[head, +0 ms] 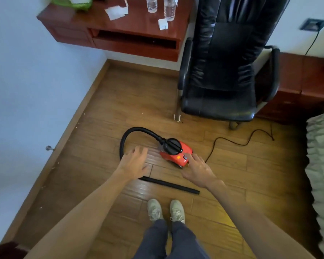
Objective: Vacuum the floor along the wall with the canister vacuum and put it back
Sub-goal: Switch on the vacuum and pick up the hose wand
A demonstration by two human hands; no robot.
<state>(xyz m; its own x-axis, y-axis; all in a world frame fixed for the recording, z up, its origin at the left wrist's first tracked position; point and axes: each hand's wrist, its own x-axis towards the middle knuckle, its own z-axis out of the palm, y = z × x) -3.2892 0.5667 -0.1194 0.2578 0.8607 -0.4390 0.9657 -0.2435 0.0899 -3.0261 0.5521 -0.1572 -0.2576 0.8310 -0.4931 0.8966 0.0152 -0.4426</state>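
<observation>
Wall (36, 81) at 9–10 o'clock: smooth pale paint, wood skirting (79, 116) along its foot. Pale crumbs (53, 167) scattered against the skirting, so I judge the cleaning pass isn't done.

Left hand (135, 162) at 11 o'clock: fingers spread and straight, holding nothing, over the floor (120, 101) just inside the hose loop. Can't tell if it touches the boards.

Hose (137, 130): black, flexible, curls from the canister's top round to 10 o'clock. Wand (169, 185): rigid black tube, lying flat on the boards between my hands and my shoes, nobody holding it.

Canister vacuum (183, 149) at 12 o'clock, on the floor, near the chair: small, glossy red plastic shell, black round cap and handle on top. Orange lamp (178, 157) glows on the rear face, next to a dark switch (185, 157).

Right hand (196, 168) at 1 o'clock: index finger stretched to the switch, other fingers loose, gripping nothing.

Step, as I read it: toggling power. Do it well:
- press straight down on the switch; the body is light and the laminate is slick, so a sideways push will likely scoot it
- steady the shell with my left if it slides
- then grab the wand and work the skirting line

Cord (230, 140): thin, black, loops off to 2 o'clock; keep feet clear. Chair (223, 81): creased black leather, 1 o'clock. Bed (322, 156): quilted edge, 3 o'clock.
</observation>
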